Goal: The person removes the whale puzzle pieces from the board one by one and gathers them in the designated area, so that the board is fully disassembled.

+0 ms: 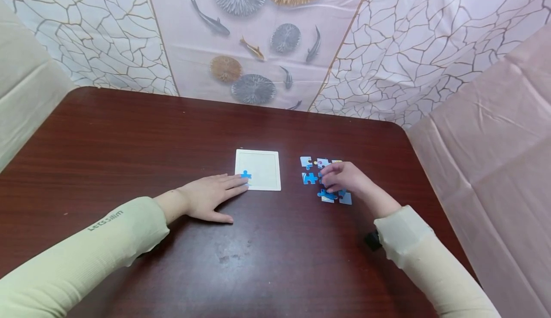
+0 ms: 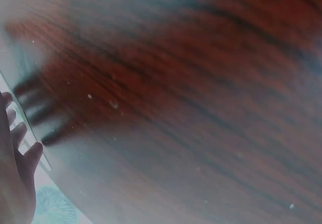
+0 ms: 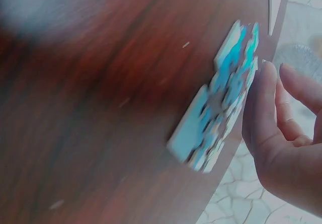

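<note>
A white square puzzle tray (image 1: pixel 264 169) lies on the table, with one blue jigsaw piece (image 1: pixel 246 174) in its lower left corner. My left hand (image 1: pixel 212 196) lies flat, fingers extended, its fingertips over the tray's left edge beside that piece. In the left wrist view the same hand (image 2: pixel 17 168) shows at the far left edge. Several jigsaw pieces (image 1: pixel 309 178), blue and pale, are laid out to the tray's right. My right hand (image 1: pixel 346 179) is over them, hiding some. In the right wrist view its bent fingers (image 3: pixel 264 103) show a gap and no piece between the tips.
The dark reddish-brown wooden table (image 1: pixel 267 256) reaches back to a patterned cloth (image 1: pixel 258 40) with fish and round motifs. A plain pale cloth (image 1: pixel 495 141) hangs along the right side. A small dark object (image 1: pixel 372 240) shows under the right wrist.
</note>
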